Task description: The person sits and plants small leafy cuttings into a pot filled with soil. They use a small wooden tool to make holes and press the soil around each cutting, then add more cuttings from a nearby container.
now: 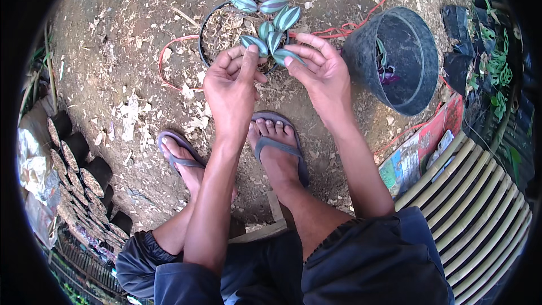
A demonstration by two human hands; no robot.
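Observation:
Striped green-and-silver leaves of a tradescantia plant (290, 18) spread over the right side of a round black pot (201, 38). Wood shavings (226, 23) cover the pot's surface. My left hand (228, 80) pinches a striped leaf (253, 41) between thumb and fingers at the pot's near rim. On its right, my right hand (328, 78) holds another low leaf (284, 55) between thumb and fingers. The stems between my hands are mostly hidden by leaves and fingers.
A black plastic bucket (364, 46) leans on the right, with leafy cuttings (386, 72) inside. Red plastic twine (372, 8) trails over the ground. Filled black grow bags (91, 180) stand left. A bamboo slat bench (461, 203) is at lower right. Sandalled feet (275, 135) are below my hands.

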